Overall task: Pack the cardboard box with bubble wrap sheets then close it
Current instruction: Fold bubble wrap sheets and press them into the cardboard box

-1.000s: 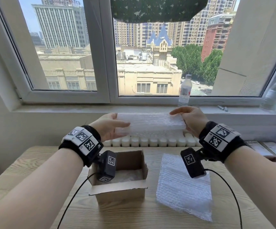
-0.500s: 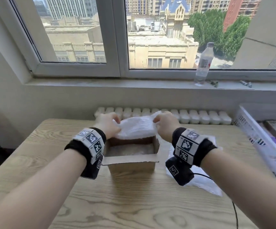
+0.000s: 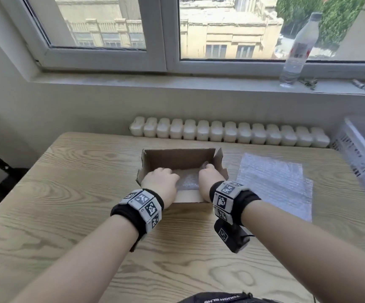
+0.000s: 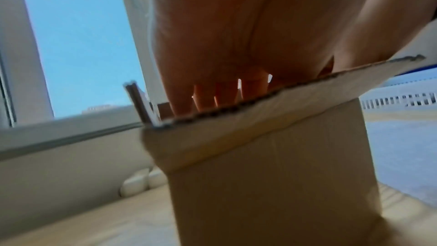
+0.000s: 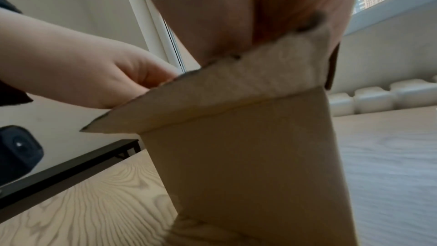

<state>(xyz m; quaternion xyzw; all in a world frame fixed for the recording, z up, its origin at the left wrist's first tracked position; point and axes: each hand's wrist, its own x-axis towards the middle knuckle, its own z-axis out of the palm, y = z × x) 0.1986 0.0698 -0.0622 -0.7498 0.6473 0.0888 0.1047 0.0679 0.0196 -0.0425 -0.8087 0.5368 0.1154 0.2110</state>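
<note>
Head view shows the left hand (image 3: 159, 182) and right hand (image 3: 210, 179) down inside the cardboard box (image 3: 177, 158) near the table's (image 3: 68, 193) far edge, pushing a bubble wrap sheet (image 3: 188, 182) flat; more bubble wrap (image 3: 273, 182) lies just beside it. Left wrist view shows straight fingers (image 4: 227, 93) dipping behind the box flap (image 4: 272, 117). Right wrist view is blurry, so I cannot tell its grip; next probably comes another sheet.

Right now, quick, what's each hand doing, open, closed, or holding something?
Left hand: in the cardboard box on the bubble wrap; grip cannot be told.
Right hand: in the box too; grip cannot be told.
</note>
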